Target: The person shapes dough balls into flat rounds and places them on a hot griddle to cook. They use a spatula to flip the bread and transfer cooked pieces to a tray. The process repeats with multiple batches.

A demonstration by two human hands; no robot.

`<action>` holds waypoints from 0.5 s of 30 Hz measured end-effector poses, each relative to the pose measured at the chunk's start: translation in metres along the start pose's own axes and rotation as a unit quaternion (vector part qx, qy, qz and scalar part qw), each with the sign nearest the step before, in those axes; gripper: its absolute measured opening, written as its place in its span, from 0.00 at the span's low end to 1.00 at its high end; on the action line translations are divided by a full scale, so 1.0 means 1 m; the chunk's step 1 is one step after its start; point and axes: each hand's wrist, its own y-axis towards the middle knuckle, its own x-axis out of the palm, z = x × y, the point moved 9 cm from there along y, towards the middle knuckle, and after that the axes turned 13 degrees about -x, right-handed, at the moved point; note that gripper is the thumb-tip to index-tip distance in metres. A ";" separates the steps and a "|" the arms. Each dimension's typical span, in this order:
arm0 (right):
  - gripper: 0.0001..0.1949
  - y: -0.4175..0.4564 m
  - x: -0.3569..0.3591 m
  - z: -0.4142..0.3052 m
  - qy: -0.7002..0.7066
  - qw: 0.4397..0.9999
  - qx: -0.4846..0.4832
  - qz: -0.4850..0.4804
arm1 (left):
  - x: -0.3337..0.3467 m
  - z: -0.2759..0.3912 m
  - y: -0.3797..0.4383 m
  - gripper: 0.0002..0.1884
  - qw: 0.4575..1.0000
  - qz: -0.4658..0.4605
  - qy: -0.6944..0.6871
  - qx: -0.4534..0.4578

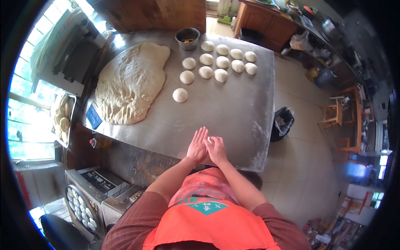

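Note:
My left hand [197,147] is held out flat above the near edge of the steel worktop [212,109], fingers extended. Against its side is my right hand [216,150], fingers curled. A small pale bit shows by the right fingertips; whether it is dough held there is unclear. Beyond the hands sits a round dough ball [180,95], apart from several others [222,62] set out in rough rows. A large, slack mass of dough [131,82] covers the worktop's left part. By its near left edge lies a blue flat scraper-like piece [93,116].
A metal pot [187,39] with yellowish contents stands at the worktop's far edge. Left is a white-rimmed tray [70,125] of dough-like pieces; lower left, a round pan [82,208] of pale pieces. A lined black bin [282,124] stands on the floor at right.

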 end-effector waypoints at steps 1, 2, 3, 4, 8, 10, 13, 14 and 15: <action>0.21 -0.010 -0.014 0.003 -0.022 1.000 -0.013 0.018 | 0.007 0.015 -0.009 0.34 0.999 -0.022 0.019 0.021; 0.21 -0.023 -0.030 0.005 -0.044 0.998 -0.025 0.034 | 0.010 0.022 -0.010 0.34 0.997 -0.027 0.068 0.027; 0.20 -0.038 -0.044 0.007 -0.064 0.996 -0.034 0.046 | 0.006 0.029 -0.006 0.34 0.997 -0.037 0.056 0.027; 0.19 -0.052 -0.058 0.005 -0.114 0.988 -0.083 0.061 | 0.002 0.034 0.003 0.34 0.997 -0.051 0.046 0.025; 0.16 -0.096 -0.103 0.021 -0.069 0.989 0.020 0.130 | 0.009 0.052 0.005 0.36 0.996 -0.082 -0.034 0.025; 0.16 -0.111 -0.104 0.031 -0.073 0.988 0.045 0.132 | 0.013 0.077 -0.026 0.39 0.995 -0.088 -0.019 0.047; 0.15 -0.117 -0.091 0.033 -0.043 0.991 0.027 0.126 | 0.008 0.093 -0.039 0.43 0.988 -0.107 0.068 0.092; 0.15 -0.104 -0.086 0.030 -0.066 0.992 -0.009 0.111 | 0.031 0.085 -0.021 0.48 0.953 -0.007 0.277 0.120; 0.16 -0.097 -0.089 0.022 -0.098 0.989 -0.026 0.104 | 0.016 0.101 -0.007 0.47 0.982 -0.108 0.115 0.100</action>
